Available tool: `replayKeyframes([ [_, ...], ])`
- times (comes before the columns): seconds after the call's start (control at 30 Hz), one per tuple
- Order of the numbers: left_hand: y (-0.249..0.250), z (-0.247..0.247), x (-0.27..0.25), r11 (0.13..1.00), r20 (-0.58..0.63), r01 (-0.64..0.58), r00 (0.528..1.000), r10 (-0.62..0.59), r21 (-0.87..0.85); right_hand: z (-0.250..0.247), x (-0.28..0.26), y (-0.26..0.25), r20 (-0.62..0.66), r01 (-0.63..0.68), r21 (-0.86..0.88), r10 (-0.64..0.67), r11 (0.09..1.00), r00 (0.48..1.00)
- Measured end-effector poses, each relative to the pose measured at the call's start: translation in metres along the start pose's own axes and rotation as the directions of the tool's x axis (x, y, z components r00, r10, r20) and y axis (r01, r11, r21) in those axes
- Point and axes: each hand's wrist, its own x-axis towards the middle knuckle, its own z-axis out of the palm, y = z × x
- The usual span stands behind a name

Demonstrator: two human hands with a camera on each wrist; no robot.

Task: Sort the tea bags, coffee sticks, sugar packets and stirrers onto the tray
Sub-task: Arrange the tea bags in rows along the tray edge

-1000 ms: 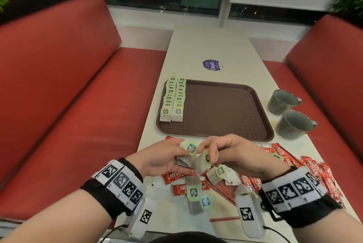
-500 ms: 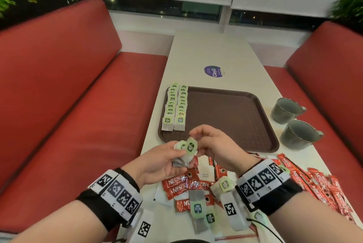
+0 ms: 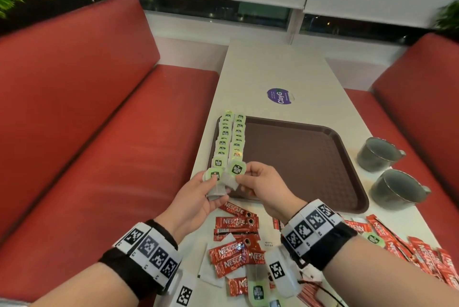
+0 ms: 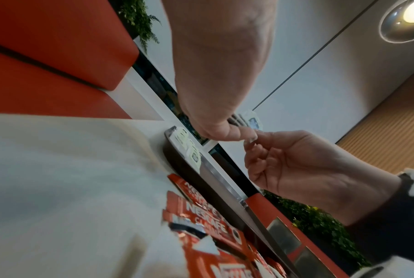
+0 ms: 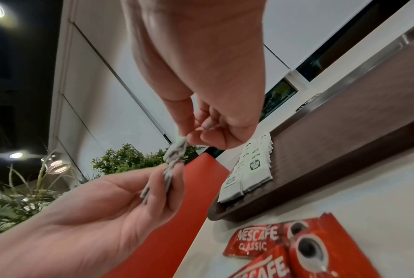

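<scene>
**Tea bags carried to tray's near-left corner**

Both hands have advanced from over the loose coffee sticks (image 3: 233, 223) to the near edge of the tray (image 3: 347, 203). Left hand (image 3: 198, 197) holds a small stack of tea bags (image 3: 215, 188), fingers curled round it. Right hand (image 3: 264, 188) pinches one tea bag (image 3: 236, 170) by its top. Ahead, just beyond that bag, two tea-bag rows (image 3: 231, 137) run lengthwise away from the person along the tray's left side; the right hand is nearer the inner row's end.

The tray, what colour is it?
Dark brown; the tray shows best in the head view.
</scene>
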Motion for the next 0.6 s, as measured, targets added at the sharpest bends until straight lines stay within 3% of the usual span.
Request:
replayKeyframes([
  [0.17, 0.008, -0.019, 0.013, 0.999, -0.136, -0.033, 0.99, 0.035, 0.014, 0.009, 0.042, 0.005, -0.074, -0.064, -0.219, 0.049, 0.974, 0.996],
  [0.3, 0.011, -0.031, 0.018, 0.998, -0.178, -0.062, 0.982, 0.06, -0.01, 0.02, 0.065, 0.01, -0.033, -0.088, -0.461, 0.082, 0.883, 0.996],
  [0.6, 0.006, -0.04, 0.021, 0.996, -0.167, -0.066, 0.983, 0.075, 0.06, 0.034, 0.083, 0.011, -0.057, -0.214, -0.562, 0.221, 0.799, 0.974],
])
